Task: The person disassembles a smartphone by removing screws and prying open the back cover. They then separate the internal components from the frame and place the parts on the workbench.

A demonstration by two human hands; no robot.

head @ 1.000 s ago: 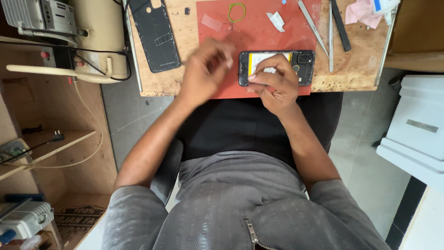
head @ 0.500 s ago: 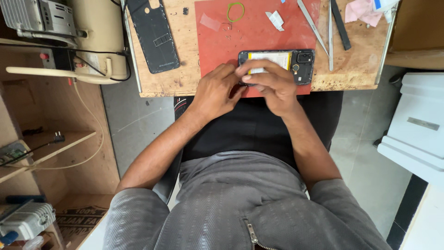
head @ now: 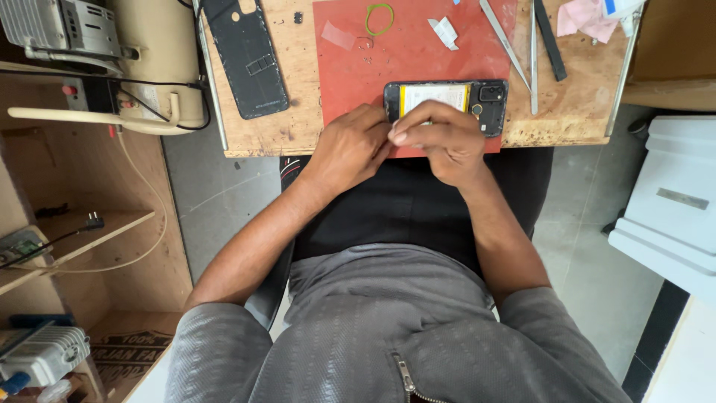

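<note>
An opened black phone (head: 488,101) with its back off and a white-and-yellow battery (head: 436,95) showing lies on a red mat (head: 350,75) at the wooden bench's near edge. My left hand (head: 347,149) grips the phone's left near corner with curled fingers. My right hand (head: 447,142) lies over the phone's near side, fingers pointing left. The fingertips of both hands meet at the phone's left end. What lies under them is hidden.
A black back cover (head: 246,56) lies on the wooden bench (head: 574,112) left of the mat. A yellow-green rubber band (head: 379,19), a white scrap (head: 446,31), metal tools (head: 507,37), a black tool (head: 550,45) and a pink cloth (head: 589,15) lie farther back. A cream machine (head: 149,75) stands left, a white box (head: 671,201) right.
My left hand came down from over the mat to the phone's left near corner. The right hand stayed on the phone, fingers sliding a little leftward.
</note>
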